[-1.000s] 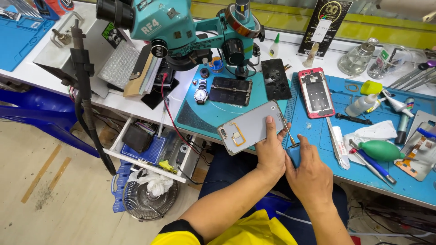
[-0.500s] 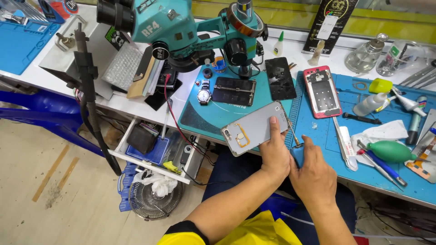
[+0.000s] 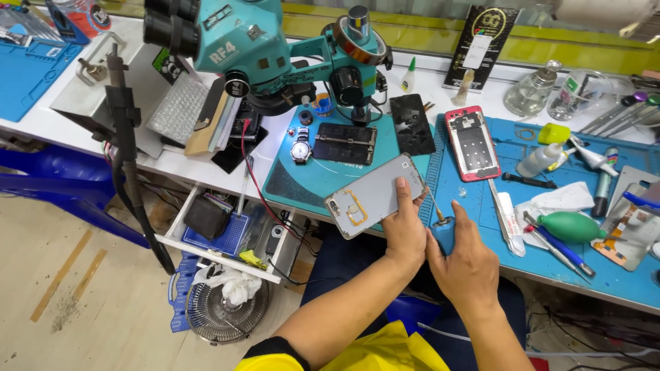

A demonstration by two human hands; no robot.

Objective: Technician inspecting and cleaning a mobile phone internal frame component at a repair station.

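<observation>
Silver phone back panel and blue screwdriver in hand at the bench edge.

Since half a second ago the blue-handled screwdriver (image 3: 440, 223) shows in the right hand (image 3: 466, 264), clenched on its handle. One grey phone back panel (image 3: 377, 196) lies at ten o'clock of the left hand (image 3: 405, 230), whose fingers (image 3: 400, 185) grasp its right edge. One red-framed opened phone (image 3: 471, 142) lies at one o'clock.

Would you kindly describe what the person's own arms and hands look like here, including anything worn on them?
Both forearms are bare, and the left hand and right hand wear no gloves. No watch, ring or bracelet shows on either. The yellow sleeve with a black cuff at the bottom edge seems to belong to the left arm. The right arm's sleeve is out of view.
</observation>
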